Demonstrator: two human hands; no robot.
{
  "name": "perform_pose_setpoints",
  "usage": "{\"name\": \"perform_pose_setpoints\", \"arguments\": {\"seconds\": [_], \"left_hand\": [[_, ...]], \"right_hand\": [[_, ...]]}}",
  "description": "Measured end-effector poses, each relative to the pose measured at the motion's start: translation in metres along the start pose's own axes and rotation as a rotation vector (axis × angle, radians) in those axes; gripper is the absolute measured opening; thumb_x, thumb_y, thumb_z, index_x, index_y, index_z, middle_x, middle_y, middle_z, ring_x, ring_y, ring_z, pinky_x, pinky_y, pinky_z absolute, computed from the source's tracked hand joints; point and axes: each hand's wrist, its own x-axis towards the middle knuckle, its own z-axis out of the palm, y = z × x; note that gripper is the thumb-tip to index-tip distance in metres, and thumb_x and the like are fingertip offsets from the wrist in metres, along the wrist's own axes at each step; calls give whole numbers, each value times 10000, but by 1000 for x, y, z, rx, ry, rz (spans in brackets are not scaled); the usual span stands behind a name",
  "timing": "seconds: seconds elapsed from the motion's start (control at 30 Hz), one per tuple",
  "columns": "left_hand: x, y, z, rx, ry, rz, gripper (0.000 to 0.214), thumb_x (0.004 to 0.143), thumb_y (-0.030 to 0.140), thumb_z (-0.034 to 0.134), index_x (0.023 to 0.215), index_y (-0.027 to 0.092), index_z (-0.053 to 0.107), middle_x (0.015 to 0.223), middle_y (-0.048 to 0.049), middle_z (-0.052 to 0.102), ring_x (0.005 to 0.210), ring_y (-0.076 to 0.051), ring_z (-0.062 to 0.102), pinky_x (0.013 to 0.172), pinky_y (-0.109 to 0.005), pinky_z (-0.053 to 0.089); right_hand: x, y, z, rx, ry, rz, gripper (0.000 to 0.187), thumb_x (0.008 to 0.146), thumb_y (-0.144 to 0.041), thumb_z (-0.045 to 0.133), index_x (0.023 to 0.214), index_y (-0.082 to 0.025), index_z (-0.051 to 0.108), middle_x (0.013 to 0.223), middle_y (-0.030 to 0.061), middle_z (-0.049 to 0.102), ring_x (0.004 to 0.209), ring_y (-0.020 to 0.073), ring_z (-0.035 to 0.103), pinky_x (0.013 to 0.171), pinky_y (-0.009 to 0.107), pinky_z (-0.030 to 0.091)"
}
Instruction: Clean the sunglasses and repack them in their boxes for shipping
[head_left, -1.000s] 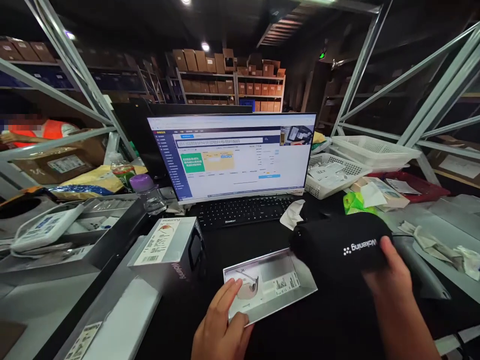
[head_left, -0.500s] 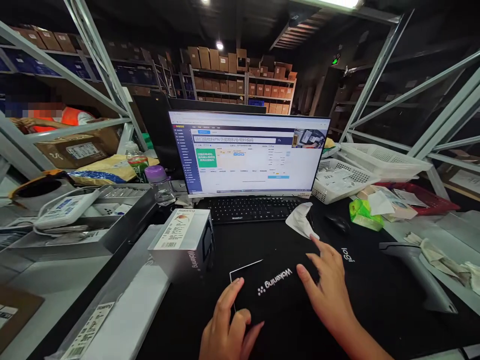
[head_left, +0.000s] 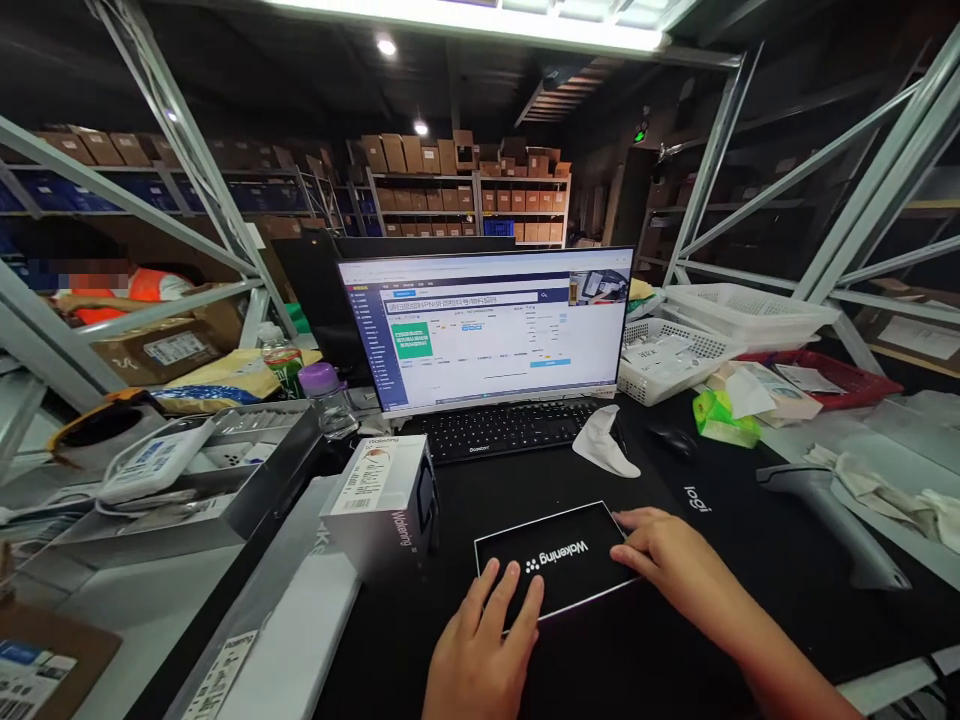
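Note:
A flat black box [head_left: 559, 590] with thin white edges and "Wakening" printed upside down on its top lies on the black desk mat. My left hand [head_left: 487, 640] rests on its near left part, fingers stretched out and apart. At the box's right end, my right hand [head_left: 667, 550] grips the short side, index finger by the far corner and thumb at the edge; its other fingers are mostly hidden. Left of the box stands a grey-white "Wakening" carton [head_left: 379, 505] with a label on top.
A monitor [head_left: 495, 330] and keyboard [head_left: 502, 428] stand behind. Crumpled white tissue [head_left: 604, 445], a mouse [head_left: 673, 440] and a barcode scanner [head_left: 836, 525] lie to the right. At left are a grey tray [head_left: 247, 490] of packs and a purple-capped bottle [head_left: 326, 400].
The black box now shows its whole white outline. My right hand has shifted from over its top to its right end; my left fingers have straightened onto it. The view has tilted up.

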Motion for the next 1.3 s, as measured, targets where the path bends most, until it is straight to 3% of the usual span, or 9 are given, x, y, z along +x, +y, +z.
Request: {"name": "perform_pose_setpoints", "arguments": {"seconds": [0.17, 0.33, 0.47, 0.6, 0.77, 0.97, 1.13, 1.23, 1.3], "left_hand": [[-1, -3, 1, -22, -22, 24, 364, 961, 176, 510, 1275, 266, 671, 1243, -24, 712, 1142, -248, 660, 758, -281, 629], [1, -3, -2, -9, -35, 43, 362, 956, 189, 500, 1268, 257, 670, 1248, -42, 705, 1155, -259, 651, 775, -315, 635], [1, 1, -8, -27, -22, 55, 349, 924, 170, 534, 1236, 244, 671, 1207, -66, 712, 1153, -251, 651, 932, -435, 600], [11, -6, -33, -68, -45, 87, 377, 905, 222, 577, 1278, 194, 625, 1334, -150, 624, 1278, -292, 566, 1082, -589, 460], [62, -49, -72, 77, -12, -233, 567, 912, 341, 623, 1437, 190, 471, 1516, -215, 411, 1446, -371, 346, 1160, -694, 244], [114, -114, -72, -75, -405, -874, 912, 703, 420, 806, 1495, 202, 408, 1654, -260, 23, 1487, -535, 92, 1063, -820, 135], [91, -158, -84, -238, -325, -1019, 699, 729, 330, 729, 1388, 189, 545, 1599, -225, 308, 1467, -482, 246, 1149, -694, 175], [63, -180, -101, -384, -164, -1110, 629, 765, 329, 653, 1363, 165, 547, 1519, -158, 469, 1470, -338, 320, 1226, -483, 186], [42, -186, -108, -482, -20, -1223, 605, 817, 373, 586, 1382, 169, 507, 1522, -135, 470, 1457, -317, 355, 1213, -459, 244]], "right_hand": [[-11, -24, -9, -2, 238, -41, 135, 802, -170, 767, 832, -219, 645, 1354, 120, 614, 1272, 289, 570, 1025, 448, 478], [21, -43, -7, 134, -165, -456, 422, 670, -499, 878, 723, -202, 582, 1540, 120, 411, 1516, 343, 199, 1157, 486, 323], [51, -41, 13, 123, -328, -566, 582, 534, -556, 915, 578, -184, 470, 1478, 162, 489, 1447, 391, 339, 1114, 530, 327], [51, -40, 20, 112, -310, -542, 582, 526, -528, 909, 564, -181, 442, 1486, 137, 495, 1389, 405, 414, 1083, 565, 328], [44, -49, 13, 78, -342, -482, 532, 526, -454, 899, 549, -178, 444, 1437, 129, 525, 1350, 418, 449, 1102, 632, 261], [46, -57, 8, 1, -370, -482, 464, 496, -333, 908, 525, -176, 472, 1366, 133, 555, 1270, 398, 503, 1048, 584, 349], [43, -52, 14, 55, -318, -488, 462, 501, -279, 880, 517, -179, 430, 1323, 110, 556, 1233, 361, 512, 1073, 543, 346], [39, -46, 14, 95, -268, -510, 477, 511, -296, 877, 518, -181, 414, 1333, 104, 544, 1242, 357, 497, 1074, 522, 349], [34, -43, 9, 136, -220, -485, 477, 519, -284, 873, 528, -182, 407, 1375, 99, 513, 1255, 352, 486, 1072, 500, 357]]}}
